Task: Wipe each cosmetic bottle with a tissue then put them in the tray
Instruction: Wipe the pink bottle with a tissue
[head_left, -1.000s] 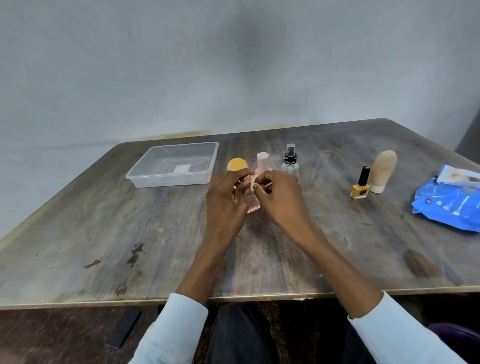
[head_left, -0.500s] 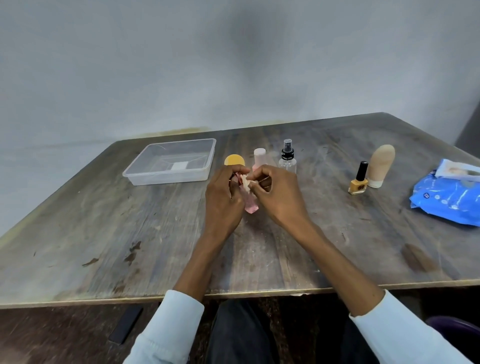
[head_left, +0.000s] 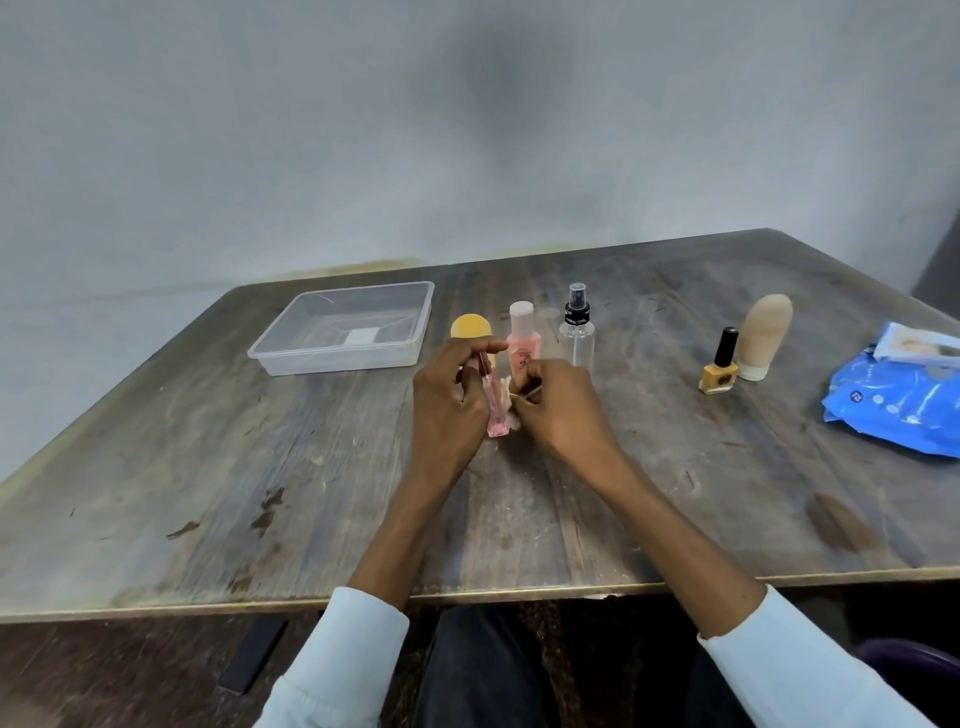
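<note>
Worn matt wooden table (head_left: 208, 467), clear glossy plastic tray (head_left: 291, 358), crinkled blue plastic pack (head_left: 898, 415)

Worn wood table (head_left: 208, 467) — clear tray (head_left: 340, 358), 5 bottles (head_left: 576, 332), blue wipes pkt (head_left: 898, 410).

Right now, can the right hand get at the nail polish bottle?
Probably not yet: the right hand pinches the tissue. The table between it and the nail polish bottle looks bare.

Soft dim light, wide-angle edge distortion
</note>
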